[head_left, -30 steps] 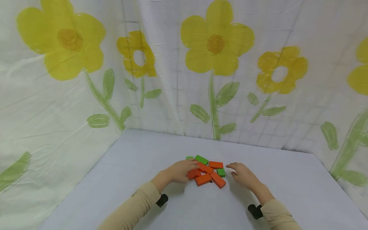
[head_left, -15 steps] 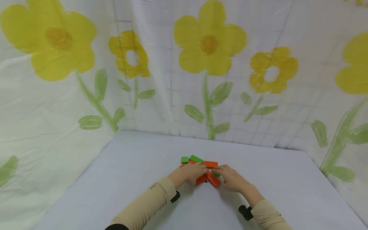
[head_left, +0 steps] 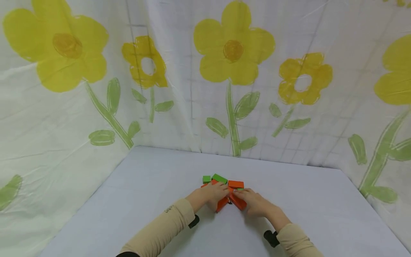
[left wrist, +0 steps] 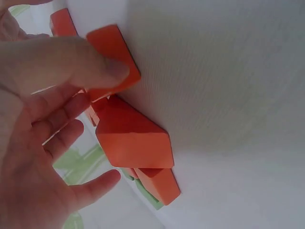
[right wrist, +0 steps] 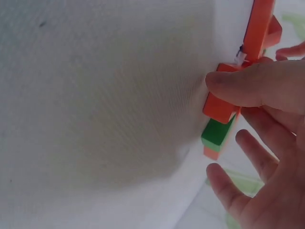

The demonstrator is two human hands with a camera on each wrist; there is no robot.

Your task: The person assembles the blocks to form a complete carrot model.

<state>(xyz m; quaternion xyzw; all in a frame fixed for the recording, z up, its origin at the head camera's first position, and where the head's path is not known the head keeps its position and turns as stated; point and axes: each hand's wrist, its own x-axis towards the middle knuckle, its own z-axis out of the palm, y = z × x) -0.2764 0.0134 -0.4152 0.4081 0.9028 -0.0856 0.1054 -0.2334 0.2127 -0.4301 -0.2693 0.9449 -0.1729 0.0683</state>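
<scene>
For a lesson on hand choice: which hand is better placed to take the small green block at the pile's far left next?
Probably the left hand: it is nearer the small green block; the right hand lies farther right. Both hands hold orange blocks, though.

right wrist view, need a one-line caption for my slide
Right hand, thumb across a red block, green block close by.

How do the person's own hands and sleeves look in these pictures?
Left hand and right hand are bare. Left sleeve and right sleeve are beige, the left with a small dark marking, unreadable here. Near each hand sits a black device.
</scene>
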